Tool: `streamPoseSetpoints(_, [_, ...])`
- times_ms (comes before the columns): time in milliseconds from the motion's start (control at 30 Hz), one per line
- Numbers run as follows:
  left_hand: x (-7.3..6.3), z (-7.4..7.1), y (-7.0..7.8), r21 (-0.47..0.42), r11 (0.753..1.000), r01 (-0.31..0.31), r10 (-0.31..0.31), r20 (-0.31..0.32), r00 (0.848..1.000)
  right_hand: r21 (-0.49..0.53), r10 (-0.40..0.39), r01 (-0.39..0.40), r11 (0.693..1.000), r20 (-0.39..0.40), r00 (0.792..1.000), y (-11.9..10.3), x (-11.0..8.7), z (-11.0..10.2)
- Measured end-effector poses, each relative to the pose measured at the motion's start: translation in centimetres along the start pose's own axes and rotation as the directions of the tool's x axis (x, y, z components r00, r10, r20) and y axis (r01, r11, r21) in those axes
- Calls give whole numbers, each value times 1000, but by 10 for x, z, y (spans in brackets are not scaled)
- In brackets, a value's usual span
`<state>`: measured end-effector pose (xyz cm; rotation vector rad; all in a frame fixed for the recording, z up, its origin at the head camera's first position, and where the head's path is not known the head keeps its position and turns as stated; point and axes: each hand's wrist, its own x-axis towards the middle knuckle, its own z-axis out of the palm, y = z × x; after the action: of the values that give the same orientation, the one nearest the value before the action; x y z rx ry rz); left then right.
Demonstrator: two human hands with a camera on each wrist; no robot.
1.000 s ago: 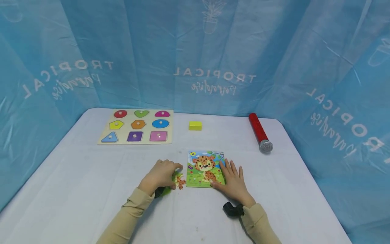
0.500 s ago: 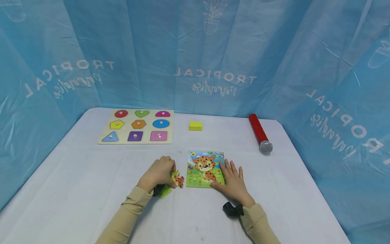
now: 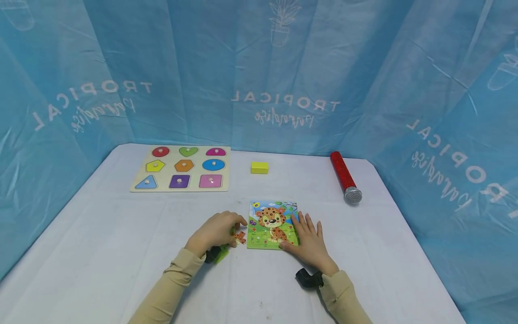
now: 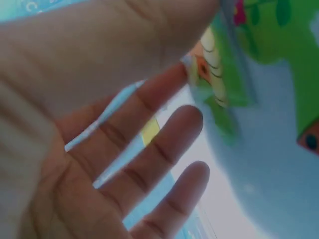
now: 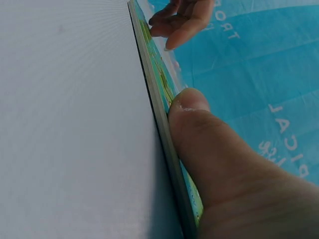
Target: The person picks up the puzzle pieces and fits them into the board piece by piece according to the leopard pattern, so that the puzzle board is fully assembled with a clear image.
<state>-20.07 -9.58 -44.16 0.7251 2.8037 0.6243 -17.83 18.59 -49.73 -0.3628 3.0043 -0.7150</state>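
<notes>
My left hand (image 3: 216, 230) is bent over loose jigsaw pieces (image 3: 239, 237), left of the leopard puzzle (image 3: 267, 231). In the left wrist view its thumb and index finger appear to pinch a jigsaw piece (image 4: 219, 74) printed green, with pale stripes and an orange spot; the other fingers (image 4: 164, 144) extend loosely. A green piece (image 3: 221, 255) lies by the left wrist, and a larger piece (image 4: 279, 30) shows close to the wrist camera. With fingers spread, my right hand (image 3: 309, 243) rests on the puzzle's right side, its thumb (image 5: 189, 112) on the near edge.
A peg board (image 3: 162, 184) with coloured shapes stands at the back left. Behind the puzzle sits a yellow block (image 3: 259, 168). At the back right lies a red microphone (image 3: 345, 176). Blue curtains (image 3: 259, 67) border the white table (image 3: 101, 252).
My left hand drew its fingers together round the loose pieces, then reached slightly right again with the index finger extended. The orange piece shifted and turned. The right hand and puzzle stayed in place.
</notes>
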Motion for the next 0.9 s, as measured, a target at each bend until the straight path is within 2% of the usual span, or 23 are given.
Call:
streamPoseSetpoints(133, [1,2,-1,40,999,11,-9,-44,999,-1,0,0,1000,0,1000,0,0,0])
streamPoseSetpoints(200, [2,3,-1,67,998,-8,14,-80,997,-4,2,-2,1000,3,1000,0,-1,0])
streamPoseSetpoints(367, [4,3,5,15,998,-63,65,-116,991,0,1,-1,1000,3,1000,0,-1,0])
streamPoseSetpoints(467, [8,1,14,-54,993,-101,95,-105,990,-2,-4,4,1000,-2,1000,2,0,0])
streamPoseSetpoints(633, [19,1,30,-104,982,-158,150,-82,985,-22,-7,8,1000,13,1000,5,2,1])
streamPoseSetpoints(900, [44,22,45,-166,965,-202,198,-42,979,-8,-31,31,999,-14,999,8,1,4])
